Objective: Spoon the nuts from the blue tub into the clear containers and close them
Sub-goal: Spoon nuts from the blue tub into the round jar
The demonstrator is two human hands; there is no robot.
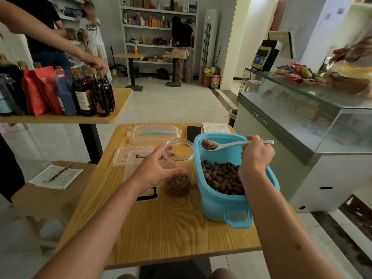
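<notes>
While the left hand [155, 171] wraps around the clear jar [178, 168] on the table [161, 228], the right hand [256, 156] pinches a white spoon [225, 146] loaded with nuts over the blue tub [231, 178], so we're mid-scoop. Next move, I'd guess, is carrying it left and tipping into the jar's mouth without spilling. Can't spot the jar's lid anywhere, and the left fingers blur behind the plastic.

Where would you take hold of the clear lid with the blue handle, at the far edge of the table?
Probably by the blue handle of the clear lid, from above: the lid lies flat and the strap runs across its top, unobstructed.
</notes>
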